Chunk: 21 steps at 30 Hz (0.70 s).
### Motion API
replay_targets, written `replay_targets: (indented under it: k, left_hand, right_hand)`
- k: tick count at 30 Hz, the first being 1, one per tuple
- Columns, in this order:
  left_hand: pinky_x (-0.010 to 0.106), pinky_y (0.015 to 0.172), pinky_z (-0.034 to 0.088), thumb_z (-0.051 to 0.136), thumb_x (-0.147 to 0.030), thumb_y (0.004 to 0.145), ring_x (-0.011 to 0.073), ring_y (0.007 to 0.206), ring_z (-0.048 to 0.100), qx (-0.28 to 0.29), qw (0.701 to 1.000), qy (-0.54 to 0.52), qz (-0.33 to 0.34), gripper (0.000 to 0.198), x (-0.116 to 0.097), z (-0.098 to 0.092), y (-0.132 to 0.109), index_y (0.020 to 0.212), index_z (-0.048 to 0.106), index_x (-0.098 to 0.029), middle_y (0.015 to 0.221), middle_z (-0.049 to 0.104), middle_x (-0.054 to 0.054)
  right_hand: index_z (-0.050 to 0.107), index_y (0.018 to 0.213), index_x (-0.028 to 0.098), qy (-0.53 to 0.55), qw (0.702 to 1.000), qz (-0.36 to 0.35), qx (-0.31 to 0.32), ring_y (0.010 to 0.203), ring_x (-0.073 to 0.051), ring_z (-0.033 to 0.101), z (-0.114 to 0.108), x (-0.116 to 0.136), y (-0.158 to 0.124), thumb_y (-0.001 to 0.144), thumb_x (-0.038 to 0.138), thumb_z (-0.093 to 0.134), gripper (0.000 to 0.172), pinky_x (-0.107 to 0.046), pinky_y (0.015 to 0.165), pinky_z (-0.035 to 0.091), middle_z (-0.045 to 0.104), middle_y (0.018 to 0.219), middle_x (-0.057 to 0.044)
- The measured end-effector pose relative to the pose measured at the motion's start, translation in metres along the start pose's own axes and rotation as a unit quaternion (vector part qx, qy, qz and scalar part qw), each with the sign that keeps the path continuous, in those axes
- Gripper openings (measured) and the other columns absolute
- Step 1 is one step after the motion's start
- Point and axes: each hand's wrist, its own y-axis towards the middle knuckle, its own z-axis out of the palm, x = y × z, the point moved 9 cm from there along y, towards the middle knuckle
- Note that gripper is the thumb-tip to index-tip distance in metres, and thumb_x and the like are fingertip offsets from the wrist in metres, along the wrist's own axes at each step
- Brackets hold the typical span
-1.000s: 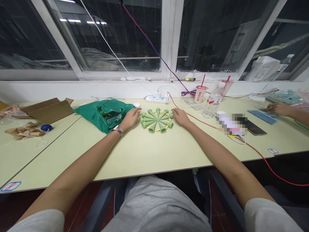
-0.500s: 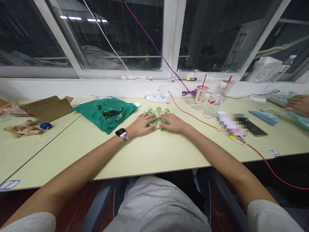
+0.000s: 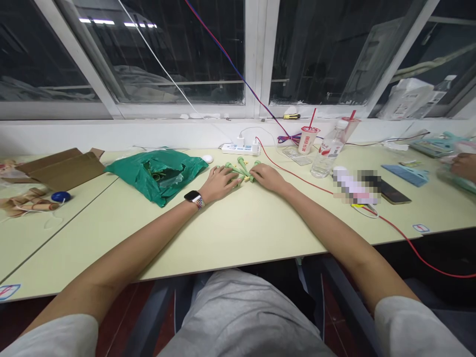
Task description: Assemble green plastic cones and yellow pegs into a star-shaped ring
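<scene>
Several light-green peg-like pieces with round, wide ends (image 3: 241,162) lie spread out like spokes on the table, with small yellow bits (image 3: 247,178) among them. My left hand (image 3: 219,182) rests palm down over the left side of this cluster, fingers apart and partly covering the pieces. At the right side, my right hand (image 3: 267,177) has its fingers bent and close together, touching a green piece. Its fingertips are partly hidden, and so is the middle of the cluster.
Left of my hands lies a torn green plastic bag (image 3: 159,173). A white power strip (image 3: 240,148) sits behind the pieces. To the right are a water bottle (image 3: 329,151), a paper cup (image 3: 308,140), a red cable (image 3: 293,177) and a phone (image 3: 394,192). Another person's hand (image 3: 464,166) shows at far right.
My right hand has drawn its fingers in from a flat, spread pose. The left hand has shifted slightly, and the spokes sit less evenly. The whole view has moved a little.
</scene>
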Motion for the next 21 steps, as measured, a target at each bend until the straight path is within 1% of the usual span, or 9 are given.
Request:
replay_targets:
  k: [3, 5, 7, 10, 13, 15, 18, 21]
  left_hand:
    - [0.061, 0.122, 0.029, 0.040, -0.052, 0.109, 0.0386, 0.144, 0.050, -0.016, 1.000, -0.012, 0.007, 0.051, 0.000, -0.006, -0.001, 0.137, 0.073, -0.024, 0.148, 0.065, 0.015]
    - [0.058, 0.121, 0.032, 0.040, -0.050, 0.110, 0.0355, 0.140, 0.053, -0.026, 0.999, -0.021, 0.020, 0.050, -0.001, -0.014, -0.005, 0.138, 0.071, -0.023, 0.147, 0.065, 0.014]
    - [0.054, 0.118, 0.035, 0.040, -0.048, 0.110, 0.0332, 0.134, 0.056, -0.034, 0.998, -0.022, 0.037, 0.049, -0.002, -0.022, -0.013, 0.137, 0.070, -0.021, 0.146, 0.065, 0.015]
    - [0.052, 0.114, 0.040, 0.047, -0.045, 0.106, 0.0336, 0.128, 0.058, -0.049, 0.997, -0.008, 0.054, 0.044, 0.000, -0.031, -0.026, 0.131, 0.071, -0.018, 0.137, 0.066, 0.017]
    - [0.052, 0.109, 0.044, 0.056, -0.039, 0.099, 0.0342, 0.120, 0.058, -0.055, 0.997, 0.008, 0.058, 0.038, 0.006, -0.033, -0.035, 0.127, 0.071, -0.018, 0.128, 0.066, 0.017]
    - [0.051, 0.106, 0.045, 0.059, -0.035, 0.095, 0.0339, 0.117, 0.058, -0.056, 0.996, 0.013, 0.061, 0.036, 0.009, -0.032, -0.036, 0.125, 0.070, -0.019, 0.123, 0.067, 0.015]
    - [0.051, 0.104, 0.045, 0.059, -0.031, 0.095, 0.0333, 0.114, 0.060, -0.059, 0.996, 0.018, 0.062, 0.030, 0.009, -0.033, -0.036, 0.120, 0.071, -0.020, 0.116, 0.069, 0.014]
    - [0.050, 0.103, 0.047, 0.059, -0.029, 0.094, 0.0324, 0.112, 0.061, -0.060, 0.996, 0.018, 0.068, 0.027, 0.003, -0.037, -0.038, 0.117, 0.071, -0.020, 0.114, 0.071, 0.013]
  right_hand:
    - [0.075, 0.107, 0.017, -0.002, 1.000, -0.004, -0.029, 0.107, -0.025, 0.066, -0.009, 0.001, -0.006, 0.111, 0.029, 0.047, 0.031, -0.037, 0.096, 0.049, 0.076, 0.109, -0.013]
    - [0.075, 0.109, 0.018, 0.005, 0.999, -0.022, -0.039, 0.107, -0.026, 0.066, -0.013, 0.005, -0.011, 0.109, 0.030, 0.051, 0.027, -0.039, 0.098, 0.050, 0.076, 0.110, -0.012]
    - [0.074, 0.113, 0.018, 0.007, 0.998, -0.051, -0.035, 0.109, -0.027, 0.066, -0.013, 0.012, -0.016, 0.104, 0.032, 0.060, 0.021, -0.042, 0.101, 0.050, 0.077, 0.113, -0.012]
    - [0.073, 0.119, 0.016, -0.014, 0.996, -0.080, -0.021, 0.114, -0.030, 0.065, -0.009, 0.021, -0.021, 0.098, 0.032, 0.068, 0.026, -0.045, 0.104, 0.050, 0.076, 0.117, -0.014]
    - [0.072, 0.122, 0.014, -0.043, 0.996, -0.080, -0.015, 0.116, -0.032, 0.064, -0.005, 0.024, -0.021, 0.098, 0.032, 0.068, 0.030, -0.046, 0.105, 0.050, 0.075, 0.119, -0.016]
    - [0.071, 0.124, 0.013, -0.051, 0.996, -0.075, -0.011, 0.116, -0.032, 0.064, -0.003, 0.025, -0.021, 0.098, 0.031, 0.067, 0.032, -0.046, 0.106, 0.049, 0.075, 0.120, -0.016]
    - [0.069, 0.128, 0.013, -0.053, 0.996, -0.071, -0.006, 0.119, -0.033, 0.062, -0.001, 0.026, -0.021, 0.098, 0.031, 0.066, 0.034, -0.047, 0.107, 0.049, 0.073, 0.123, -0.017]
    - [0.066, 0.132, 0.012, -0.050, 0.996, -0.068, -0.013, 0.121, -0.034, 0.061, -0.002, 0.028, -0.023, 0.099, 0.031, 0.064, 0.038, -0.050, 0.107, 0.048, 0.072, 0.126, -0.019]
